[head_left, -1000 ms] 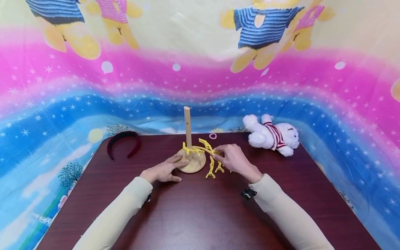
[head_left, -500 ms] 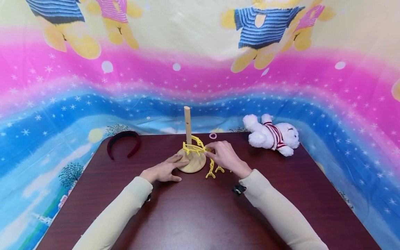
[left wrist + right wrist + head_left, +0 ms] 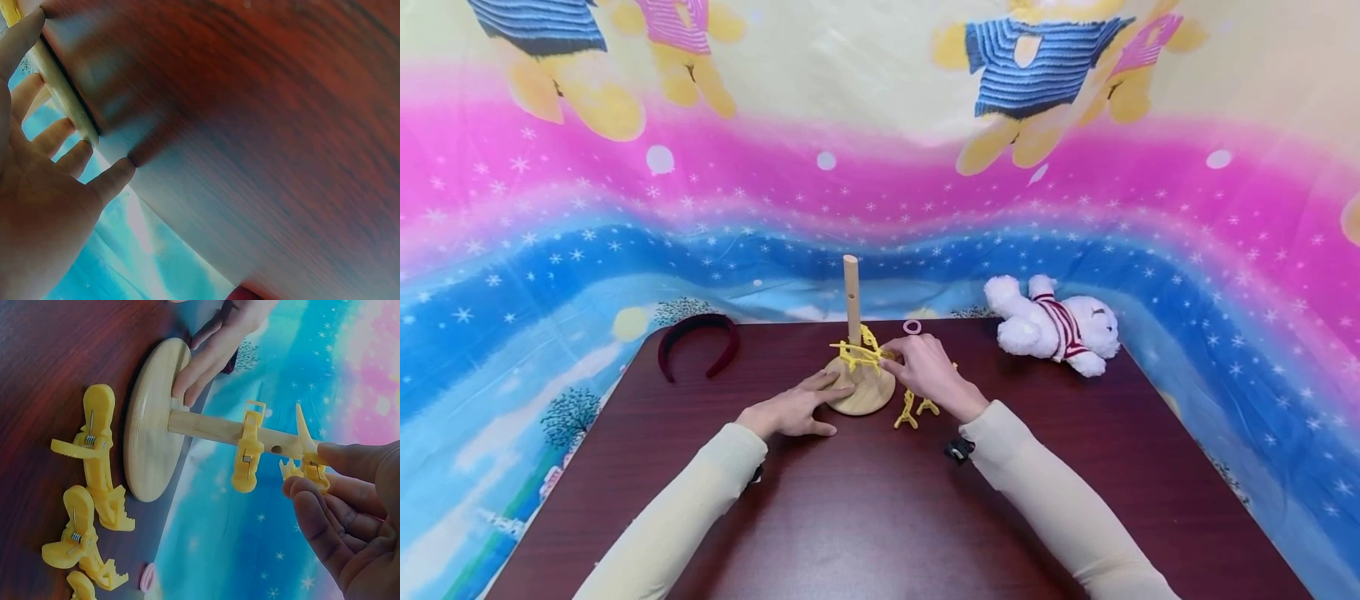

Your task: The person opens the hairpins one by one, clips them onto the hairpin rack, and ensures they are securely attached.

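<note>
With thumb and fingers my right hand [image 3: 928,371] pinches the handle end of a yellow crocodile hair clip [image 3: 315,467], its jaws spread beside the wooden post [image 3: 212,429]. Another yellow hair clip [image 3: 248,459] sits across the same post, closer to the base in the right wrist view. The round wooden base [image 3: 872,398] rests flat on the table with the post upright. My left hand [image 3: 793,406] lies with fingers spread, its fingertips on the left part of the base and the thumb on the table.
Several more yellow clips [image 3: 97,444] lie right of the base, partly under my right forearm. Behind them is a pink ring [image 3: 912,327]. A dark red headband [image 3: 698,325] stands at the back left, a white teddy bear [image 3: 1052,327] at the back right.
My right hand has moved left with the yellow hair clip, bringing its spread jaws over to the post. My left hand stays on the base.
</note>
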Demonstrator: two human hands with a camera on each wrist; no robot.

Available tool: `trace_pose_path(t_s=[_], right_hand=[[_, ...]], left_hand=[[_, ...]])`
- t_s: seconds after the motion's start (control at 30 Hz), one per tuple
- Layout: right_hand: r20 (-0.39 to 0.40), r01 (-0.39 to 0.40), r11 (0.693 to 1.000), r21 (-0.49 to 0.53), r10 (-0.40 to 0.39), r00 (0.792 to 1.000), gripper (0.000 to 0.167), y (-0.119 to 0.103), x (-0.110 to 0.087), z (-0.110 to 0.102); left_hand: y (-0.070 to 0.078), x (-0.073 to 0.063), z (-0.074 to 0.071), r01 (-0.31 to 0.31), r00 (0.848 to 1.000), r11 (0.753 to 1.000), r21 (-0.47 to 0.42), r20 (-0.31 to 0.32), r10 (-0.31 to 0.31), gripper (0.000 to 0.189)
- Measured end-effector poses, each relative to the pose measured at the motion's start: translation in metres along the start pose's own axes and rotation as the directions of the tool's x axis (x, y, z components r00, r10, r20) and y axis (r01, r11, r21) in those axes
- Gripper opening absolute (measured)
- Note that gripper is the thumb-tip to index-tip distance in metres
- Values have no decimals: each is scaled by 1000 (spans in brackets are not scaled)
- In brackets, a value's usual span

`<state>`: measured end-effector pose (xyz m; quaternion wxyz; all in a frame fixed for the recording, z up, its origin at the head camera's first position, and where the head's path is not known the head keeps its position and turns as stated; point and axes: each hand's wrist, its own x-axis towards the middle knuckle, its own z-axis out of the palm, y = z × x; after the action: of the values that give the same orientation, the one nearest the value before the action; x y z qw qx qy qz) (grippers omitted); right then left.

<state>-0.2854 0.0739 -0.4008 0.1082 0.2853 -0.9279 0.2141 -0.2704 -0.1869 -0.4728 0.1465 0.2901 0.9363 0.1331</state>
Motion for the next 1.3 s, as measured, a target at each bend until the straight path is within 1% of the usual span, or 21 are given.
trace_pose_path(t_s=[0.2, 0.3, 0.6, 0.87, 1.13, 1.3], right_hand=[[-7, -22, 1000, 18, 22, 1000, 21, -2, 3, 4], [-7, -37, 999, 29, 37, 999, 21, -3, 4, 5], [20, -81, 996, 47, 80, 997, 22, -5, 9, 10], [12, -57, 997, 44, 56, 998, 22, -5, 10, 13], [8, -45, 998, 49, 45, 999, 24, -3, 9, 13], [4, -31, 999, 37, 31, 1000, 25, -3, 10, 13]], left_hand=[[0, 0, 0, 5, 1000, 1000, 8, 10, -5, 74], [0, 1, 0, 4, 1000, 1000, 14, 4, -4, 74], [-1, 2, 2, 1, 1000, 1000, 18, 5, -1, 75], [-1, 2, 1, -9, 1000, 1000, 18, 3, 9, 75], [0, 2, 0, 4, 1000, 1000, 10, 10, -4, 75], [0, 2, 0, -2, 1000, 1000, -2, 6, 2, 75]])
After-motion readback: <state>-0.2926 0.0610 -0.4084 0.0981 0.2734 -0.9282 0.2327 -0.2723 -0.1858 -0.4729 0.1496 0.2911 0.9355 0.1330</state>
